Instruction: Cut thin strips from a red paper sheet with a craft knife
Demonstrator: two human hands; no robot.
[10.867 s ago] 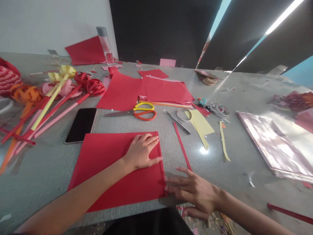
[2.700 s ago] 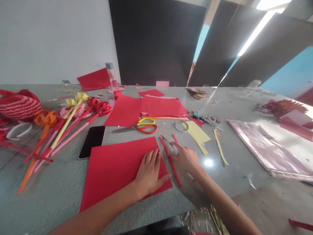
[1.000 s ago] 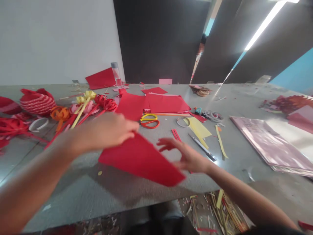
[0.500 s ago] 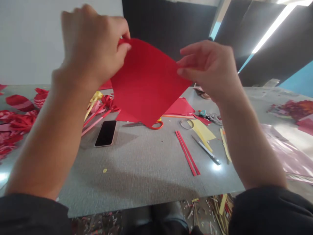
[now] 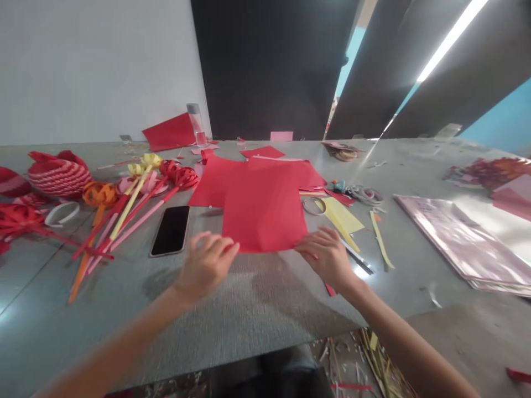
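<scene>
A sheet of red paper [image 5: 263, 210] is stretched between my two hands just above the table. My left hand [image 5: 209, 262] pinches its near left corner between thumb and fingers. At the near right corner my right hand [image 5: 326, 254] has its fingers closed on the edge. More red paper [image 5: 211, 179] lies behind and to the left of the held sheet, partly covered by it. Below my right hand a bit of a red paper strip [image 5: 329, 289] shows, and a craft knife [image 5: 360, 261] lies beside that hand, partly hidden.
A phone [image 5: 170, 231] lies left of my left hand. Further left are paper flowers on strip stems [image 5: 128, 207] and a red-pink woven piece [image 5: 60, 176]. On the right are yellow paper [image 5: 344, 215], a tape ring [image 5: 314, 206] and a shiny pink package [image 5: 460, 237]. A bottle [image 5: 196, 124] stands behind.
Both hands have come down and nearer with the red sheet, from raised high to just above the table. The sheet now hides the scissors and most of the red strips.
</scene>
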